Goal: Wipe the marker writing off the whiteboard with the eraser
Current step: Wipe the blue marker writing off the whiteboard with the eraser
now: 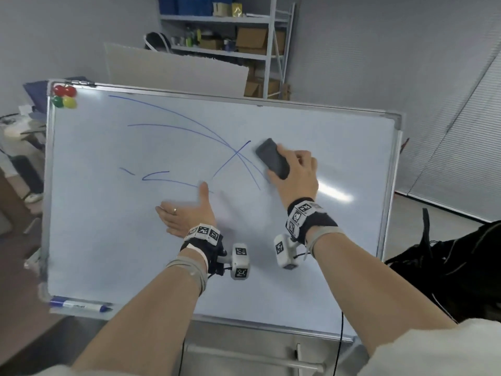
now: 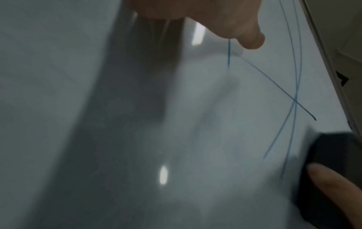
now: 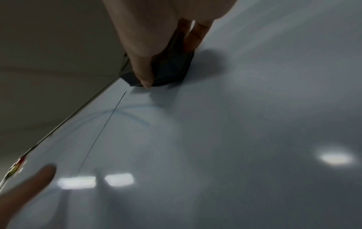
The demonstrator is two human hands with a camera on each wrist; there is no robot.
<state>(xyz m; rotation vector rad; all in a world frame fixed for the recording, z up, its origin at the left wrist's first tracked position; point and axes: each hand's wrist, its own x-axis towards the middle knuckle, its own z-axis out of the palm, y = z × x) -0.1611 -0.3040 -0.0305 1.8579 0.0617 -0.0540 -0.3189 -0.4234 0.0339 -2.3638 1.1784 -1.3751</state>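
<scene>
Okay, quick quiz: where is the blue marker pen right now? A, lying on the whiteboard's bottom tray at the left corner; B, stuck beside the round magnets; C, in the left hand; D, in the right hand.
A: the blue marker pen lies on the tray of the white metal-framed whiteboard, apart from both hands.

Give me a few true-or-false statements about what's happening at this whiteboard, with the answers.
1. The right hand grips the dark eraser. True.
2. The whiteboard is already wiped clean. False: blue marker lines remain.
3. The left hand holds a marker. False: it rests flat and open on the board; the marker lies on the bottom ledge.
4. Round magnets sit in the board's top left corner. True.
5. The eraser is red. False: it is dark grey.
</scene>
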